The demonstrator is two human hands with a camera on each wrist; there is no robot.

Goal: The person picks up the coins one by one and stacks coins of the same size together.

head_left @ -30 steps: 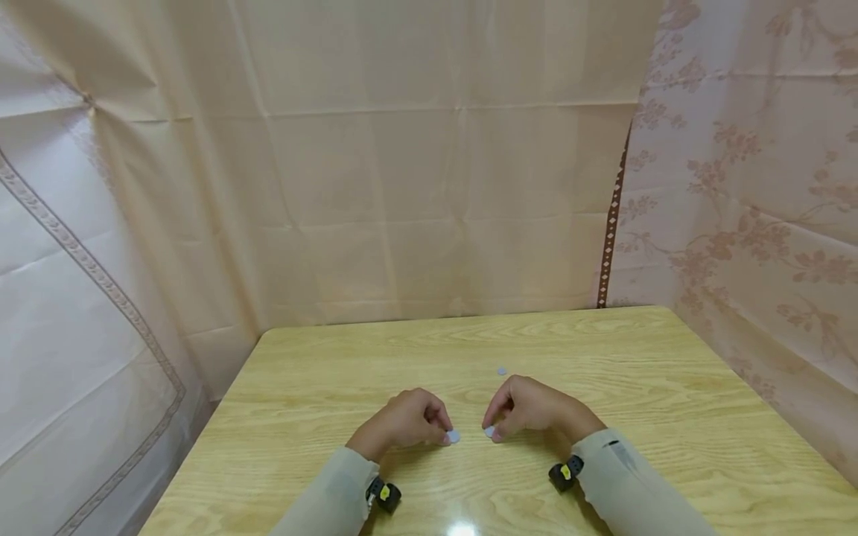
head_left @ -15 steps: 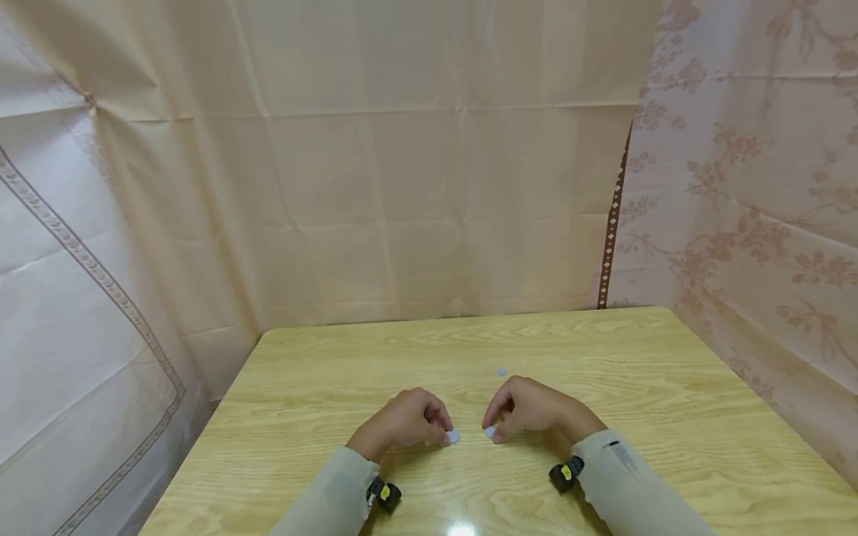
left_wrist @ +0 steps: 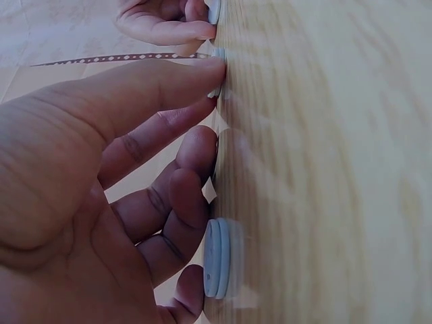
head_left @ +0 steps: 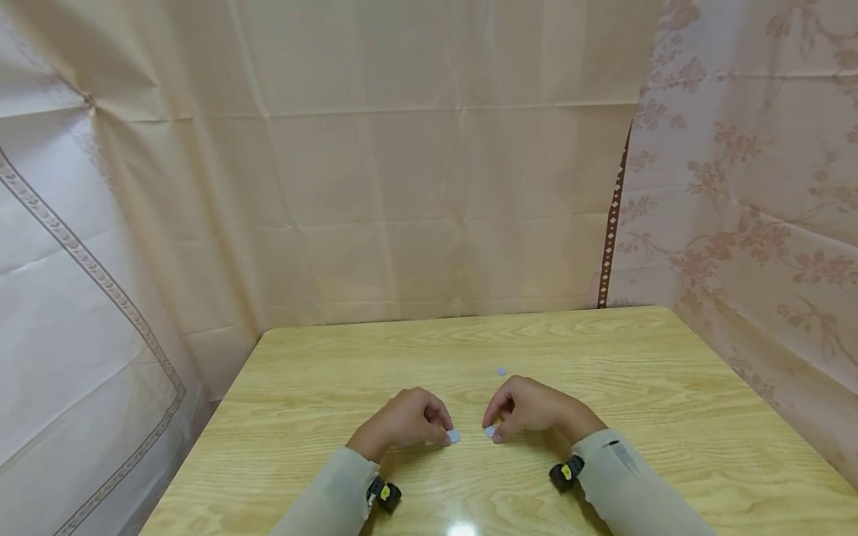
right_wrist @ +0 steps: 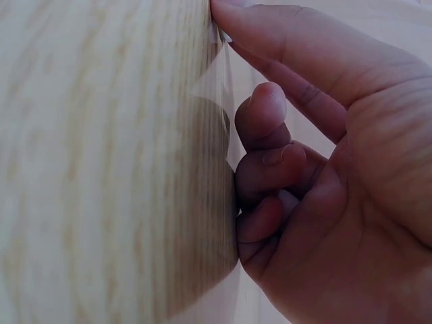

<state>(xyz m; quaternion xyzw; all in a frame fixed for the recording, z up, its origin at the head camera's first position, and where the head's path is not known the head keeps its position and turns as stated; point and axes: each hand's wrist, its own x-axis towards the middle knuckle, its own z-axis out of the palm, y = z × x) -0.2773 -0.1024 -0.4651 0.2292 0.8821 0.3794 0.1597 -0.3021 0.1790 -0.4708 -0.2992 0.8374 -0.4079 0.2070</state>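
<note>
Low over the wooden table (head_left: 375,357), my left hand (head_left: 410,418) pinches a small pale blue disc (head_left: 453,436) between thumb and forefinger. The left wrist view catches that disc (left_wrist: 217,74) edge-on at the fingertips. My right hand (head_left: 535,406) pinches a similar disc (head_left: 490,431) a short gap to the right, its other fingers curled in. A third round piece (head_left: 501,371) lies farther back, beyond the right hand. From the left wrist the piece (left_wrist: 216,258) has layered edges; stacking and tabletop reflection cannot be told apart.
Behind the table hangs a beige curtain (head_left: 429,186). A flowered cloth (head_left: 751,208) hangs at the right and a pale bordered cloth (head_left: 74,335) at the left. The glossy tabletop reflects a bright light (head_left: 461,528) near the front.
</note>
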